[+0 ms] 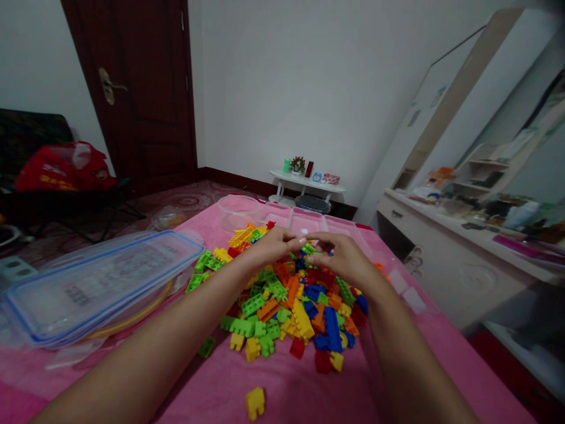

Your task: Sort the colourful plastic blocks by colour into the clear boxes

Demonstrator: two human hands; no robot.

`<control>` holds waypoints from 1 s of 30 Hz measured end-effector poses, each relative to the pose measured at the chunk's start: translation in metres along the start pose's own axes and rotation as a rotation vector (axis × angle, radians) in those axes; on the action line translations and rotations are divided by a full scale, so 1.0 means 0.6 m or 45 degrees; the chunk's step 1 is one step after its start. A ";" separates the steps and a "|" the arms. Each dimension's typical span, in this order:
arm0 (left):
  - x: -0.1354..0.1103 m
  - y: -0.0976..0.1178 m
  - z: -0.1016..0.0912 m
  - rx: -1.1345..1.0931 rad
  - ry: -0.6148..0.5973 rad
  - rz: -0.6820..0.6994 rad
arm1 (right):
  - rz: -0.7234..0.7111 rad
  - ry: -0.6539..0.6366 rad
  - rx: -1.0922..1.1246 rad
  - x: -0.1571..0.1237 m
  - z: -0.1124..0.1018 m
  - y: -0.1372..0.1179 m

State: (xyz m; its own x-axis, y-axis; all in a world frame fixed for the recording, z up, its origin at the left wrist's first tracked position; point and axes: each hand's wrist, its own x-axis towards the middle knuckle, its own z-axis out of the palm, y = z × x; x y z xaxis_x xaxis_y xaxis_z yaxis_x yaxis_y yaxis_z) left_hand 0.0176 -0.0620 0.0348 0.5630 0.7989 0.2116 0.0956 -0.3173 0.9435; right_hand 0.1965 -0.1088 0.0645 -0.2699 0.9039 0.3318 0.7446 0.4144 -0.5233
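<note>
A heap of toy building bricks (269, 306) in yellow, green, orange, red and blue lies on a pink cloth (291, 388). Over the far part of this heap, my left hand (278, 242) reaches in from the left, its fingers close together and pointing right. What it may hold is hidden. Opposite it, my right hand (342, 256) is curved, with thumb and forefinger apart. A green brick (308, 249) shows near the gap between them; no grip on it is visible. The fingertips of both hands almost meet.
Clear divided trays (306, 221) and a round clear tub (238, 212) stand behind the heap. Stacked plastic lids (106, 282) lie at the left. One yellow brick (255, 403) sits apart near the front. A dresser (445, 259) flanks the right side.
</note>
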 end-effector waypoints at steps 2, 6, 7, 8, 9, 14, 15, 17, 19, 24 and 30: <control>-0.002 0.001 0.005 -0.077 0.008 -0.003 | 0.020 -0.020 0.020 0.000 0.002 -0.005; -0.002 -0.001 0.017 -0.133 0.047 -0.012 | 0.100 0.004 0.010 0.001 0.001 -0.005; -0.002 -0.002 0.020 -0.130 0.047 -0.005 | 0.115 0.000 0.014 0.000 0.000 -0.002; -0.001 -0.004 0.023 -0.126 0.039 0.006 | 0.128 -0.009 0.023 0.000 -0.002 0.001; -0.001 -0.005 0.026 -0.121 0.022 0.020 | 0.144 -0.020 0.037 -0.001 -0.005 0.004; 0.001 -0.019 0.036 0.203 0.112 0.134 | 0.270 -0.068 0.079 -0.011 -0.032 0.025; 0.001 -0.024 0.035 0.373 0.194 0.179 | 0.313 -0.078 0.088 -0.014 -0.040 0.030; 0.000 -0.038 0.031 0.732 0.330 0.267 | 0.388 -0.144 0.131 -0.019 -0.053 0.042; -0.001 -0.053 0.027 0.992 0.358 0.296 | 0.429 -0.191 0.168 -0.018 -0.058 0.057; -0.004 -0.070 0.027 1.138 0.218 0.225 | 0.308 0.410 0.263 0.014 -0.029 0.084; -0.001 -0.065 0.024 1.207 0.079 0.256 | 0.193 0.516 0.260 0.036 0.001 0.078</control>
State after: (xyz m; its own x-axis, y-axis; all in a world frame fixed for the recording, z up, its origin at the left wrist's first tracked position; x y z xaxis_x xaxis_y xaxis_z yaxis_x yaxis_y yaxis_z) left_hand 0.0252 -0.0572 -0.0058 0.5995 0.7014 0.3854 0.6393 -0.7094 0.2966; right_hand 0.2253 -0.0699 0.0469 0.1222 0.8586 0.4980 0.6112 0.3302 -0.7193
